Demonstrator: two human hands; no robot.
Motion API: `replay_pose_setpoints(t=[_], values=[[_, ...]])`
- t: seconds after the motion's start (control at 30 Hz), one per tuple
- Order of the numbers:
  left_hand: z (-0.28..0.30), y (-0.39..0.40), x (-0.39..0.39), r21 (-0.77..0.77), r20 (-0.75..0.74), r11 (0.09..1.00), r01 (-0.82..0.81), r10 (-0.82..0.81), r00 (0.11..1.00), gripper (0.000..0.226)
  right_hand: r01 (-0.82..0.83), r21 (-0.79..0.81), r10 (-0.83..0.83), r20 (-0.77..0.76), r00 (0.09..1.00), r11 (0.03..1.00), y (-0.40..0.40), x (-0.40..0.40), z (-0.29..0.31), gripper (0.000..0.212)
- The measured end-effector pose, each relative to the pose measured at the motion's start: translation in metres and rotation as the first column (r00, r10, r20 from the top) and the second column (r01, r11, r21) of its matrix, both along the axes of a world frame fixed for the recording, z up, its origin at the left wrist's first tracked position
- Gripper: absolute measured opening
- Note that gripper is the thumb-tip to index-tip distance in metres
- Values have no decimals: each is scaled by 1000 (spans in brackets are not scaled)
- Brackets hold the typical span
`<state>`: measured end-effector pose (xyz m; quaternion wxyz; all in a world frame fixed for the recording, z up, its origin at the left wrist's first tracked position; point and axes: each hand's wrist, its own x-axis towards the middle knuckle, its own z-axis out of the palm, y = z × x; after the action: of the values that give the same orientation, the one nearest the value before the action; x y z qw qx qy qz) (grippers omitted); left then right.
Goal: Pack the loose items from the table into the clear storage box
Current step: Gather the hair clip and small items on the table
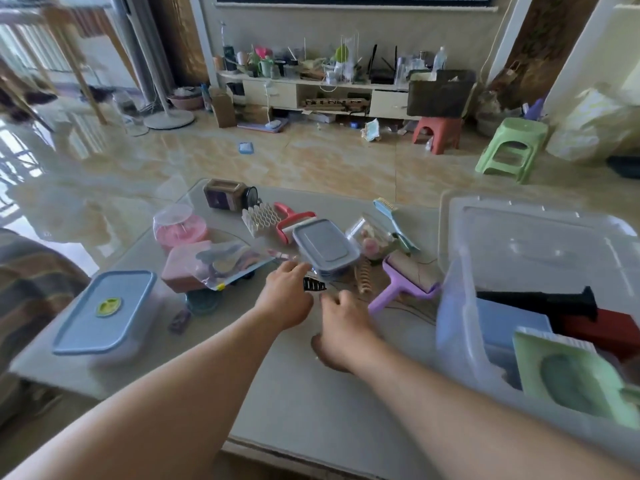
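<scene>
My left hand [287, 296] stretches forward with fairly straight fingers, its tips at the near left edge of a small grey-lidded container [325, 247] that sits tilted on the table's clutter. A black hair clip [314, 284] lies between both hands. My right hand [346, 327] hovers low over the table just below the clip, back up, thumb spread, fingers bent downward and holding nothing visible. The clear storage box [446, 306] stands at the right with its lid [519, 237] leaning behind it. Inside are a blue box [509, 323], a black-and-red item [554, 301] and a green item [571, 368].
Loose on the table [311, 403]: a blue-lidded food container [107, 310], a zip bag on a pink case [214, 265], a pink jar [180, 226], a brown jar [225, 194], a white rack [259, 218], a red roller [294, 223], a purple roller [405, 278], a brush [391, 216].
</scene>
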<state>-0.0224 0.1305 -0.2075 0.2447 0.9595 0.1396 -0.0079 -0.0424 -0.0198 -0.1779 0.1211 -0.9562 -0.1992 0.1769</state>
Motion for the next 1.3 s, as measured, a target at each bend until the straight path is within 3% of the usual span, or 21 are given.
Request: replay_pose_setpoints(t=[0.07,0.13,0.23,0.3,0.43,0.53,0.63,0.7,0.8,0.9,0.97,1.1,1.2,1.3], values=[[-9,5,0,-18,44,1000,-14,15,999,44,12,-13,-11,35,999,1000,4,8,-19,64],[-18,10,-9,-140,71,988,-60,71,995,24,-28,-2,28,82,996,1000,9,12,-31,72],[-25,17,-33,-349,1,924,-157,168,986,17,-139,-21,141,150,979,990,20,16,-46,68],[-27,24,-49,-280,-31,953,-118,114,993,19,-182,-21,183,172,968,983,27,14,-54,59],[-26,40,-82,38,-103,987,159,-154,983,30,-240,47,227,195,954,970,34,2,-63,30],[-25,66,-103,24,-5,1000,8,-8,1000,24,-254,87,236,176,956,963,29,-6,-63,23],[-30,101,-108,177,82,962,-208,196,977,31,-232,77,217,160,963,970,21,-12,-61,21],[-35,114,-105,323,-13,928,-188,203,979,44,-223,61,211,166,963,973,14,-16,-63,18],[-42,105,-102,359,-111,921,-151,203,973,57,-211,51,199,176,964,976,2,-21,-66,18],[-45,80,-110,441,-78,889,-127,179,981,57,-206,21,201,136,970,978,-9,-23,-67,44],[-44,59,-119,483,-22,873,-69,91,996,53,-190,13,186,129,974,982,-15,-22,-65,50],[-43,29,-137,503,94,863,52,-114,989,38,-150,53,139,166,976,987,-23,-21,-61,23],[-36,22,-141,364,130,923,125,-183,974,43,-135,64,123,162,979,989,-25,-26,-56,23],[-21,27,-132,208,-101,946,249,-232,967,74,-144,59,132,166,977,988,-26,-32,-49,26]])
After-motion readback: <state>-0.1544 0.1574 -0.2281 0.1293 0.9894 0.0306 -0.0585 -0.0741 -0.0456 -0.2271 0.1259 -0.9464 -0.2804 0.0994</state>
